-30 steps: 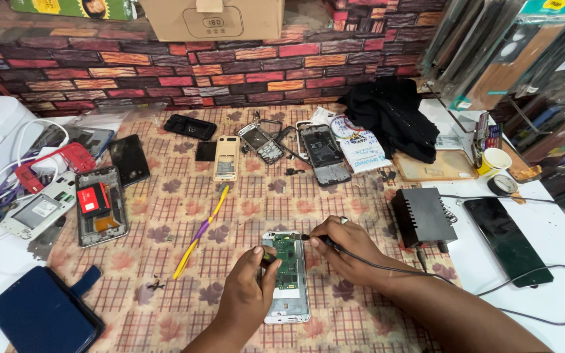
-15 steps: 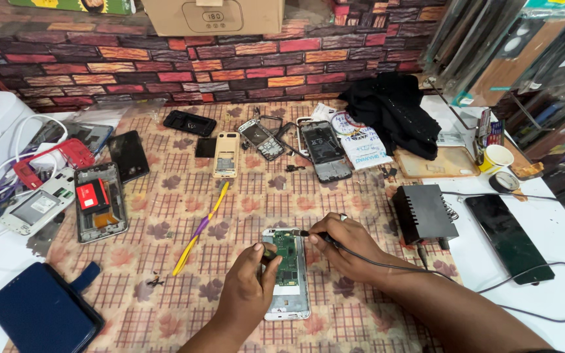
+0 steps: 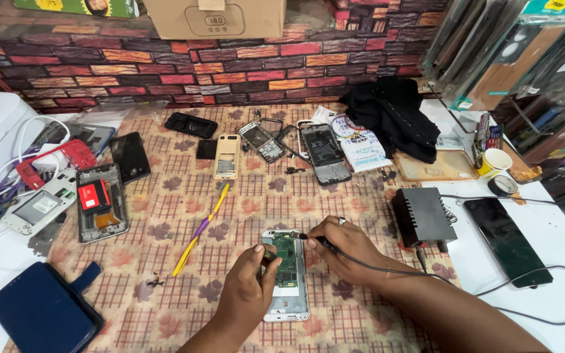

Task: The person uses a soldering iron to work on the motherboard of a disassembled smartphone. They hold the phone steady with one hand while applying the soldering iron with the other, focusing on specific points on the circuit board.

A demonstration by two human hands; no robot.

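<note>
my left hand fingers pinch open phone to steady it | right hand fingers clamp probe, tip on board between both

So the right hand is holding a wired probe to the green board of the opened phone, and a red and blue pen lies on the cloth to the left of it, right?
Not quite. In the head view the right hand does hold the wired probe to the opened phone, but the pen to the left is yellow and purple, not red and blue.

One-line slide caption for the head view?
Left hand steadies an opened phone while right hand touches a wired probe to its green board.
</note>
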